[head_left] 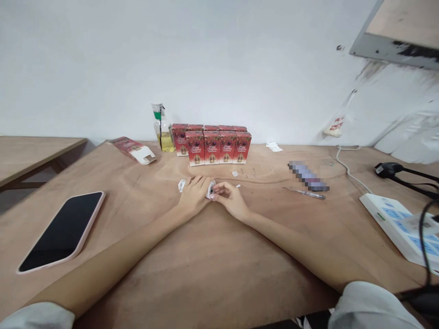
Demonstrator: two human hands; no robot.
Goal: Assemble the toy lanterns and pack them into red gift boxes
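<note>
My left hand [194, 195] lies on the wooden table [212, 256] with its fingers wrapped over a small white part [210, 188]; another bit of white shows at its far left side. My right hand [230, 197] meets it from the right, fingertips pinched against the dark end of that white part. A few tiny white and metal bits [244, 174] lie just beyond the hands.
Several red boxes [217, 145] stand in rows behind the hands, with a bottle of yellow liquid [164, 133] and a flattened red box [132, 149] to their left. A phone [65, 230] lies at left. A screwdriver [307, 193], cables and a white power strip [399, 226] are at right.
</note>
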